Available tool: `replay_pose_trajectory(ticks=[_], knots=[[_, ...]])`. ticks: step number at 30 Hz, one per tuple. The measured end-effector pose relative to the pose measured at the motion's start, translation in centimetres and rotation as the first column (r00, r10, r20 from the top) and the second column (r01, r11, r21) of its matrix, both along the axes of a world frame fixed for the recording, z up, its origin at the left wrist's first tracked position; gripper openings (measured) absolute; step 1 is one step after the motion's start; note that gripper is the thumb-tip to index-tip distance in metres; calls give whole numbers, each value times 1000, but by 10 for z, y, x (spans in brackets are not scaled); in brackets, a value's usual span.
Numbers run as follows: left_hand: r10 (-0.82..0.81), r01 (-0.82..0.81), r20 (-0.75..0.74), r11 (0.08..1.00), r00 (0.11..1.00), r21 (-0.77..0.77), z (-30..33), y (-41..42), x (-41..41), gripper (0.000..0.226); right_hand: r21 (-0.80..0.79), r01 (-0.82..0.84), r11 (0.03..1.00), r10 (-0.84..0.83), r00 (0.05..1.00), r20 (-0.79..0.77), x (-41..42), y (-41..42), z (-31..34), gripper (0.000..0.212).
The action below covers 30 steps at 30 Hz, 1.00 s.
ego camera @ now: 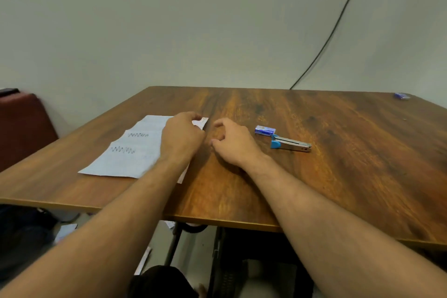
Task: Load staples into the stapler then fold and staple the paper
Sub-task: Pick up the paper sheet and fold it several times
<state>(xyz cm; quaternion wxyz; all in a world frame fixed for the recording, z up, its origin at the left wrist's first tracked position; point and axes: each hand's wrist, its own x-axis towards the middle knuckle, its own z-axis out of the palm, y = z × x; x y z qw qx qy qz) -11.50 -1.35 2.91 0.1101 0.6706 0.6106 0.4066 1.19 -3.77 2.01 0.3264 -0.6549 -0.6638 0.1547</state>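
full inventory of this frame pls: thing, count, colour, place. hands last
paper: 1, white with two zigzag scribbles, left part of the table
stapler: 1, blue and metal, lying right of the hands
staple box: 1, blue, just behind the stapler's blue end
small blue box: 1, blue, far right corner of the table
table: 1, brown wood grain, fills the middle of the view
cable: 1, black, runs down the wall behind the table
chair: 1, dark red, left of the table
scraps of paper: a few, white, on the floor under the table
left hand: 1, grips the paper's far right corner
right hand: 1, fingers curled, beside the paper; whether it holds anything is hidden
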Motion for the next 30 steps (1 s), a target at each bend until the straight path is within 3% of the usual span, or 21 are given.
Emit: replay_pose_trajectory(ticks=[4,7,15,18,20,24,27,30], knots=[[41,-63,-205,993,978,-99,-5,17,-30,52,-12,71,997,-72,995,-71,-36,28,-11,63],[-4,-46,-225,975,974,-217,-14,27,-41,51,-24,159,987,-160,986,-40,-52,39,-12,63],[-17,2,-61,971,998,-237,-21,38,-45,41,-121,294,948,-318,898,-305,-72,51,-2,56],[-13,20,31,968,999,-249,-15,32,-40,41,-119,225,967,-250,757,-604,-70,51,4,48],[-25,48,93,966,995,-254,-11,27,-35,39,-126,191,974,-222,658,-720,-66,46,5,49],[-55,85,124,963,991,-255,-6,16,-20,44,-71,237,969,-206,617,-760,-45,37,9,52],[1,13,92,989,996,-146,-4,9,-15,45,-42,206,978,-159,596,-787,-8,14,24,49],[37,-17,136,990,990,-142,1,7,-12,62,-10,155,988,-103,607,-788,42,-13,37,41]])
